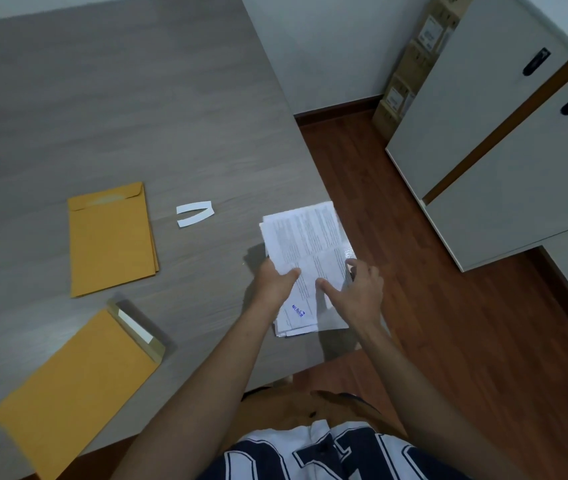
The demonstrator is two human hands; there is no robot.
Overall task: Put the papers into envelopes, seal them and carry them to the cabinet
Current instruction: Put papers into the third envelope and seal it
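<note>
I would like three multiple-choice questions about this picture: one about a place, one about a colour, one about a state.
1. Where do the papers lie?
A. at the table's right edge
B. on the floor
C. on the cabinet

2. What colour are the envelopes?
A. white
B. yellow-brown
C. blue

3. How is the flap of the near envelope?
A. sealed
B. torn off
C. open, with a white strip on it

Answers: 1 A, the stack sits by the table edge under the left hand and right hand. 2 B, both show that colour. 3 C, the flap lies unfolded.

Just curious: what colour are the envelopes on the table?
Yellow-orange, manila-like envelopes, seen best in the head view.
</note>
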